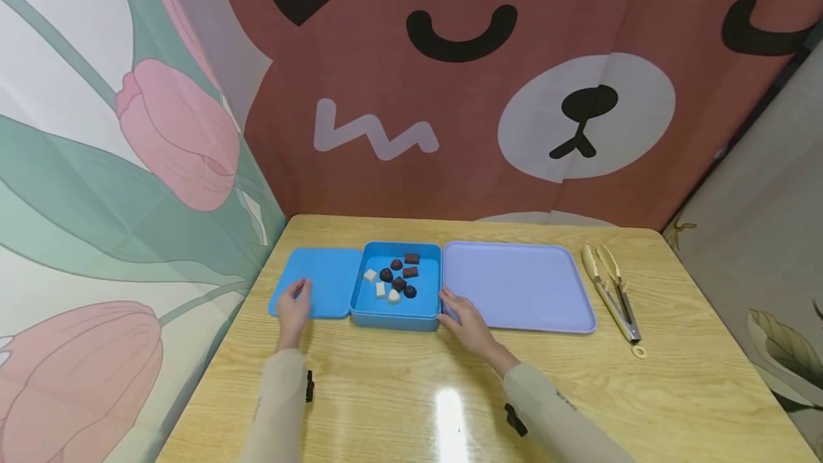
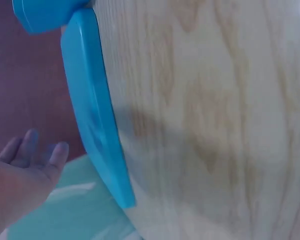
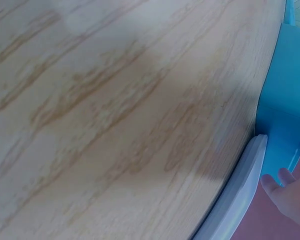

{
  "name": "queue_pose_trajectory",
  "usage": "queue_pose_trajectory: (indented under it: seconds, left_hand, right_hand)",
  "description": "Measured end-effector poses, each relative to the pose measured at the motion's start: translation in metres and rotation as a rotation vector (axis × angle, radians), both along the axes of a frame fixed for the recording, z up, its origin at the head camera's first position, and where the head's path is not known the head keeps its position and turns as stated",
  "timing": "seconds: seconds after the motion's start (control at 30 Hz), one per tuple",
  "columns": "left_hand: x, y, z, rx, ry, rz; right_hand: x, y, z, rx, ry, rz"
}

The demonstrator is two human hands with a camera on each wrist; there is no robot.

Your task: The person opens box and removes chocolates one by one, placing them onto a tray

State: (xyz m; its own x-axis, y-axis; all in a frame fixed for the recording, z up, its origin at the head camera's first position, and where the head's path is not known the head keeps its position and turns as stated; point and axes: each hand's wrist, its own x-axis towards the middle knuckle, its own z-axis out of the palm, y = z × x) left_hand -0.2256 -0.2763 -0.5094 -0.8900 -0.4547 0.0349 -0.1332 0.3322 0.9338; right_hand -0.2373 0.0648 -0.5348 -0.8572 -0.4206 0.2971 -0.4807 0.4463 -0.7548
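Observation:
A blue box (image 1: pixel 396 321) stands on the table with dark, brown and white chocolates (image 1: pixel 398 283) lying loose inside. Its blue lid (image 1: pixel 331 284) lies flat against the box's left side. My left hand (image 1: pixel 294 306) hovers over the lid's left part, fingers loosely bent around nothing; the left wrist view shows the hand (image 2: pixel 27 172) apart from the lid (image 2: pixel 95 105). At the box's right side is my right hand (image 1: pixel 468 324), its fingers extended near the box wall and over the corner of a lilac tray (image 1: pixel 521 284). Whether the fingertips touch the wall, I cannot tell.
Tongs (image 1: pixel 614 295) with beige tips and a ring at the end lie right of the lilac tray. The wooden table (image 1: pixel 386 399) reaches back to a printed curtain (image 1: pixel 450 191). More patterned fabric hangs at the left and right sides.

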Motion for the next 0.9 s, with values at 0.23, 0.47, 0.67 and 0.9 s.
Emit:
queue_pose_trajectory:
  seconds: [0.23, 0.47, 0.67, 0.9]
  left_hand:
    - [-0.004, 0.024, -0.006, -0.129, 0.079, -0.170]
    - [-0.006, 0.041, -0.005, -0.220, 0.105, -0.273]
    - [-0.006, 0.053, -0.006, -0.264, 0.081, -0.371]
    - [-0.009, 0.063, -0.012, -0.320, 0.071, -0.434]
  right_hand:
    - [-0.001, 0.001, -0.001, -0.006, -0.025, 0.001]
    - [0.000, 0.003, 0.000, -0.013, -0.021, -0.002]
    - [0.001, 0.006, -0.001, -0.023, -0.001, -0.001]
    - [0.001, 0.009, -0.003, -0.040, 0.021, -0.002]
